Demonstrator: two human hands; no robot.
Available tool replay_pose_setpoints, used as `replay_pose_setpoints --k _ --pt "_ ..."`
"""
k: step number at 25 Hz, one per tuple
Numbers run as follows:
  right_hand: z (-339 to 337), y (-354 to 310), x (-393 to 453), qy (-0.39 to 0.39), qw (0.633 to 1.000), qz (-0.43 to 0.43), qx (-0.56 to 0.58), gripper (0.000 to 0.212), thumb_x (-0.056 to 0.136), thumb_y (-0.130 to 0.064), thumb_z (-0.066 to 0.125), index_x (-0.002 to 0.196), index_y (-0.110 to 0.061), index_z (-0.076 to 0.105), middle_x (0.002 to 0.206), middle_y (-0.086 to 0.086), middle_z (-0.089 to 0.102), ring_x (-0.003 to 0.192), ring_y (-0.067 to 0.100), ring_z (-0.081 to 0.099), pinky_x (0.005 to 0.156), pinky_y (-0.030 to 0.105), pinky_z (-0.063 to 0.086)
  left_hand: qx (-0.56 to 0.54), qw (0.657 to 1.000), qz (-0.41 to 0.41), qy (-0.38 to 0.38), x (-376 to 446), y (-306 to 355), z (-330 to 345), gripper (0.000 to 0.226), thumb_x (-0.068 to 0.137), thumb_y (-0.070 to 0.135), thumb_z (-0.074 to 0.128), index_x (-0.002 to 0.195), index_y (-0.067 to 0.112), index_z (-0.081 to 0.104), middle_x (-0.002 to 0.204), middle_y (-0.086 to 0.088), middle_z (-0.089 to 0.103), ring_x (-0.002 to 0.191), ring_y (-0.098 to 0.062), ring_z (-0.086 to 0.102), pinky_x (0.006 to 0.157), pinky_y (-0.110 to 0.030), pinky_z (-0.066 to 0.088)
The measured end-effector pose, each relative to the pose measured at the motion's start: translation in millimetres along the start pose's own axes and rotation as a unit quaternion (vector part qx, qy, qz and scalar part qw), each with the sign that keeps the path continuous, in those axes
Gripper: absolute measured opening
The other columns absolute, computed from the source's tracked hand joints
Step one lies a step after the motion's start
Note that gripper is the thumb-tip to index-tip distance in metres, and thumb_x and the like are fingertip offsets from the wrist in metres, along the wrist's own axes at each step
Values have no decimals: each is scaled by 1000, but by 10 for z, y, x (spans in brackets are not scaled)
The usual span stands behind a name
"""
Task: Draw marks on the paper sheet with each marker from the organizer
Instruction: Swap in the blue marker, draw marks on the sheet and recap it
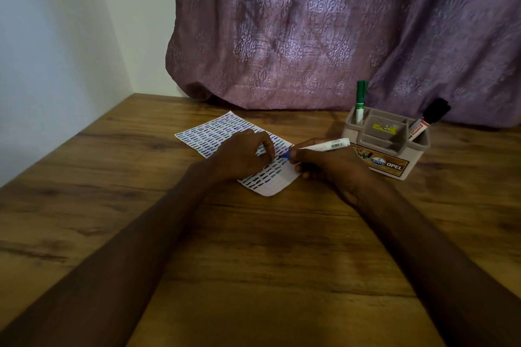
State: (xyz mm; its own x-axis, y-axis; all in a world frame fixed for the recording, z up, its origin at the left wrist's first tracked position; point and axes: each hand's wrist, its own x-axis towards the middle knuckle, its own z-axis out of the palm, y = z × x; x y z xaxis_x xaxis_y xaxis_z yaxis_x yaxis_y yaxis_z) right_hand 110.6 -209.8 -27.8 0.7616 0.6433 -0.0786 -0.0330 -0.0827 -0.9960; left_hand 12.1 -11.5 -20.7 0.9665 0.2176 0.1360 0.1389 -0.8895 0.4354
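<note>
Marker point(321, 146) lies in our right hand point(324, 166), tip down-left on the paper sheet point(270, 177), barrel slanting toward the organizer point(394, 160); our left hand point(242, 155), empty, pins the sheet.

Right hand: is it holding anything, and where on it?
The right hand grips a blue marker low on the barrel, just behind its tip on the paper sheet. The left hand holds nothing, just rests on the sheet.
</note>
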Motion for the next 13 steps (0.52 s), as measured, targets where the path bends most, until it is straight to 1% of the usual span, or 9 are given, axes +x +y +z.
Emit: replay_pose_setpoints --k 2,4,8,11,13 --pt "4 -2 0 -1 1000 -5 -10 10 79 -16 90 86 -12 84 94 13 83 76 17 78 59 23 61 -1 1000 3 -4 0 -2 -6 13 94 32 64 107 30 67 122 -1 64 115 -19 58 99 -46 50" --pt "8 0 -9 -6 1000 -9 -12 5 81 -10 87 85 -11 84 93 15 83 74 18 77 60 23 61 -4 1000 6 -4 -4 0 -7 13 94 31 64 107 29 67 122 -2 65 115 -20 58 99 -46 50" --pt "21 -16 -28 -11 1000 -20 -10 9 83 -4 84 89 -10 83 94 14 82 72 17 75 59 24 61 3 1000 1 -6 -7 14 -11 17 95 32 63 111 27 66 126 -4 63 118 -21 57 100 -46 50" --pt "29 -23 -31 -12 999 -35 -17 14 84 -3 82 96 -9 82 95 14 82 70 16 74 58 24 60 8 1000 0 -7 -13 19 -16 18 95 33 63 112 27 66 127 -5 62 118 -22 57 100 -46 50" --pt "33 -22 -34 -11 999 -36 -23 14 83 -4 83 96 -6 82 95 16 82 70 16 74 57 23 60 5 1000 4 -4 -19 13 -13 16 95 33 64 110 28 66 126 -4 62 117 -21 57 99 -45 50"
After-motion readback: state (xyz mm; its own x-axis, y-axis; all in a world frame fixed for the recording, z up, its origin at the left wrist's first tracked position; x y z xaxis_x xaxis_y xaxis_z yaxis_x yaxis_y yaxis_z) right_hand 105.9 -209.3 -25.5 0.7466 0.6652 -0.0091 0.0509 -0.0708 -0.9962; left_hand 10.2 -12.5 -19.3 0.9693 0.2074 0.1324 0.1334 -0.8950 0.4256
